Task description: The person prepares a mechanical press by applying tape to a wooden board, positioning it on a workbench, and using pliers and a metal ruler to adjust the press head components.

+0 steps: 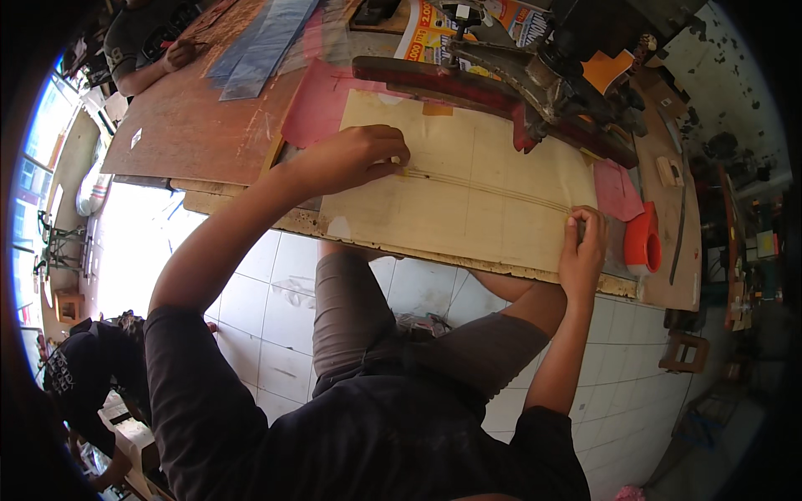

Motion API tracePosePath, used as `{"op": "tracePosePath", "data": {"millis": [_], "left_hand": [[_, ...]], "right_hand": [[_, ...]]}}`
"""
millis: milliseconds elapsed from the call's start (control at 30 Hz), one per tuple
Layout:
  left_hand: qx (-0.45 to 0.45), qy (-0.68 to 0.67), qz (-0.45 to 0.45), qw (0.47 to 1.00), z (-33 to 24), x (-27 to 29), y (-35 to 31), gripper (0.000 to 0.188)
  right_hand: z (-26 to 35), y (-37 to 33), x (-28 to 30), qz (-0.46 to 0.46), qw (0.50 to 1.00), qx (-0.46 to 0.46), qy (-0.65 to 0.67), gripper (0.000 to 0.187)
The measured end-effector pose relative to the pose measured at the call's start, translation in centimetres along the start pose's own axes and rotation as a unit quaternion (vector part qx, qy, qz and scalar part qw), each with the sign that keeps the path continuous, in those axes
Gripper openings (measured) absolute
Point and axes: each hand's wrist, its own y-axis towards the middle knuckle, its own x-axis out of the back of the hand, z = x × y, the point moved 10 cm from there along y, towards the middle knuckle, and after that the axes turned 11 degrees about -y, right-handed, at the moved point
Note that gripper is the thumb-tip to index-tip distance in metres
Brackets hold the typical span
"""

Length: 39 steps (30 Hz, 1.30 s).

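Cream thin strip (489, 189), left fingers (389, 151) pinching one end, right fingers (591, 220) the other

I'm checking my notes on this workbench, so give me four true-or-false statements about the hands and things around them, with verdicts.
1. The left hand and right hand are both at the pale sheet. True.
2. The red-orange ring-shaped item lies left of the left hand. False: it is right of the right hand.
3. Bluish clear strips lie nearer the left hand than the right. True.
4. The sheet showing past the pale sheet's right end is green. False: it is pink.
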Motion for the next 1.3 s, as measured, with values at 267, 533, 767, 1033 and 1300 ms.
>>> {"op": "tracePosePath", "data": {"millis": [267, 533, 767, 1033, 1300], "left_hand": [[-0.047, 0.028, 0.073, 0.996, -0.6, -0.5, 0.9, 0.015], [-0.022, 0.054, 0.106, 0.993, -0.5, -1.0, 1.8, 0.011], [-0.024, 0.048, 0.08, 0.995, -0.4, -0.7, 1.4, 0.013], [-0.025, 0.031, 0.063, 0.997, -0.3, -0.4, 1.1, 0.014], [-0.02, 0.049, 0.049, 0.997, 0.3, -0.8, 0.9, 0.014]], "right_hand": [[0.0, 0.1, -0.2, 0.003, 1.0, 0.0, 0.009, 0.011], [-0.1, 0.1, -0.2, 0.011, 1.0, -0.004, 0.011, 0.01], [-0.2, 0.1, -0.2, 0.007, 1.0, -0.006, 0.012, 0.011], [-0.3, 0.1, -0.3, 0.014, 1.0, -0.009, 0.012, 0.011], [0.1, 0.2, -0.2, 0.006, 1.0, -0.001, 0.005, 0.012]]}}
